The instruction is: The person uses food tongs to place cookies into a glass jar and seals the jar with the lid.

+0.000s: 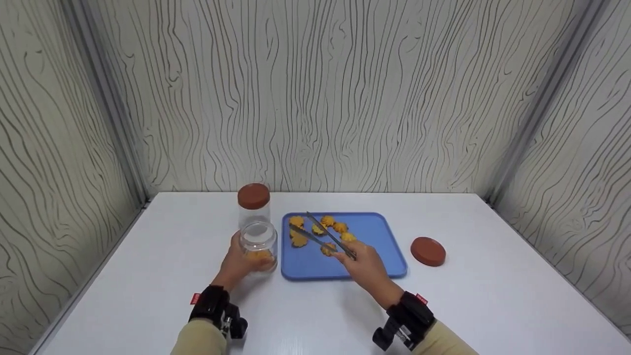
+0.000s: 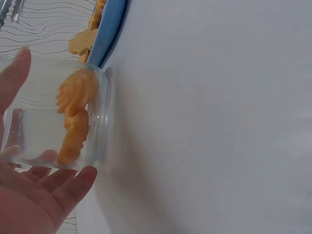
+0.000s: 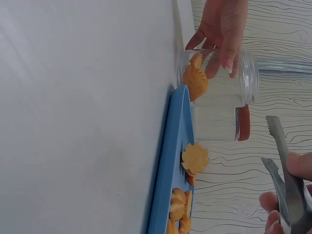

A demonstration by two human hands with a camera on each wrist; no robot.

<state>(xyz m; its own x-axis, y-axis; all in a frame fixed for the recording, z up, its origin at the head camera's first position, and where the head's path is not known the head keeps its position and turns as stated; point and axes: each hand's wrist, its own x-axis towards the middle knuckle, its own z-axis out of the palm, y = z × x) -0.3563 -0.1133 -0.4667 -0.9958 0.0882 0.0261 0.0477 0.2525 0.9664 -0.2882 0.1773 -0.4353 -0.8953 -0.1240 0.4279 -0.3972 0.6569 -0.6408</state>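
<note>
Small orange flower-shaped cookies [image 1: 325,231] lie on blue plastic tray [image 1: 379,236]; look brittle and light, so take each gently at edges. My right hand [image 1: 362,264] pinches metal tongs [image 1: 323,234], tips apart over cookies. My left hand [image 1: 236,264], fingers [image 2: 58,187] curled, grips open clear glass jar [image 1: 258,244] beside tray on white tabletop [image 1: 493,296]; few cookies inside.

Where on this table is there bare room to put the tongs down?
Bare table runs right of the loose lid, and behind the blue tray toward the wall. The left edge beyond the capped jar is free too. It is crowded where the left hand holds the open jar against the tray, and under the tongs.
</note>
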